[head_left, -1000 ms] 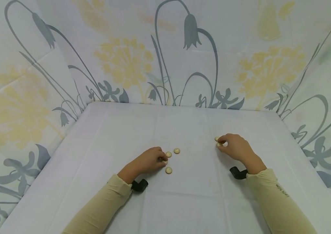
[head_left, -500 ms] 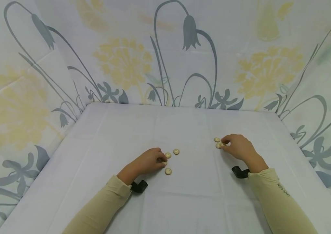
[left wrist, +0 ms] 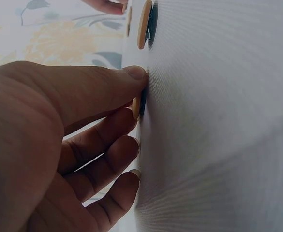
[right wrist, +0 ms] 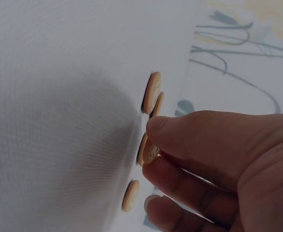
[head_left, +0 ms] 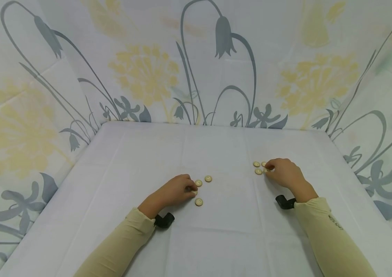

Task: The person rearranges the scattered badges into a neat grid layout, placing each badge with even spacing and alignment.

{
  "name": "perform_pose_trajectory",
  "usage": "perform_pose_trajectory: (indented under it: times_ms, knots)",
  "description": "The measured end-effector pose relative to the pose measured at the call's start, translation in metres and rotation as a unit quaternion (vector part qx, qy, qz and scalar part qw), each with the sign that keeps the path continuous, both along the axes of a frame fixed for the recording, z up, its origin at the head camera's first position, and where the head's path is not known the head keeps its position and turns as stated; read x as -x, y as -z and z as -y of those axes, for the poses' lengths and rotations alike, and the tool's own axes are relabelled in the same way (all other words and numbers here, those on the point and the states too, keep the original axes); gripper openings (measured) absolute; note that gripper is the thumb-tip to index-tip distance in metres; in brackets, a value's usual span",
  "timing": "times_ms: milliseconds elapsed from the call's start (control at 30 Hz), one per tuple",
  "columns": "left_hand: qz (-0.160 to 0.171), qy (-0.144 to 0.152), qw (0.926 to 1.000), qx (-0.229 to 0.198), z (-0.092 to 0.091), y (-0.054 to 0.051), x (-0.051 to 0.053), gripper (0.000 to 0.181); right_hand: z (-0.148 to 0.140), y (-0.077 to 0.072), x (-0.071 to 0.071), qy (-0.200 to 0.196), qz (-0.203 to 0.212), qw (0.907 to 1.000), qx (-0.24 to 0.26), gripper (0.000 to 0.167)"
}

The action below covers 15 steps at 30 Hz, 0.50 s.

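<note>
White tabletop (head_left: pixel 220 250); pale discs (head_left: pixel 208 179) clustered at both hands (head_left: pixel 173 190) (head_left: pixel 286 175).

Head view: white cloth (head_left: pixel 230 250) toward 6 o'clock; patterned backdrop (head_left: pixel 275 23) at 12, grey bellflower (head_left: pixel 224 36) just past 12, yellow bloom (head_left: pixel 145 73) near 11.

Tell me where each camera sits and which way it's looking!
Head: on the person's head, facing forward and down over tan discs on a white tabletop; left hand, right hand and sleeves show.
Left wrist: worn there, facing along the left hand toward its pinched disc; thumb and fingers show.
Right wrist: worn there, facing past the right hand toward discs and the flowery backdrop; its thumb and fingers show.
Shared: head and right wrist both show the right hand and discs.
</note>
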<state>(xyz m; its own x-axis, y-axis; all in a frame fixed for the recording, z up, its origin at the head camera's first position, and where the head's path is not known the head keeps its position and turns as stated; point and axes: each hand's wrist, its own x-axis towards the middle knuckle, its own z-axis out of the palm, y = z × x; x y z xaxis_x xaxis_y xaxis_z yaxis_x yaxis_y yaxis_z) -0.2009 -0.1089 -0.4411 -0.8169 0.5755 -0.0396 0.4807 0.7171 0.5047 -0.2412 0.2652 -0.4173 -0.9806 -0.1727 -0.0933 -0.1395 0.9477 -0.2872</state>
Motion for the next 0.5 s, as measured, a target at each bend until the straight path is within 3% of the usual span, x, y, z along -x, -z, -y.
perform_pose_trajectory:
  times_ms: [500]
  knots:
    - [0.007,-0.002,1.0,0.001,-0.0006,-0.0007,-0.0001,0.016,-0.0003,0.0034,0.0027,0.006,0.01,0.9999,-0.012,0.032]
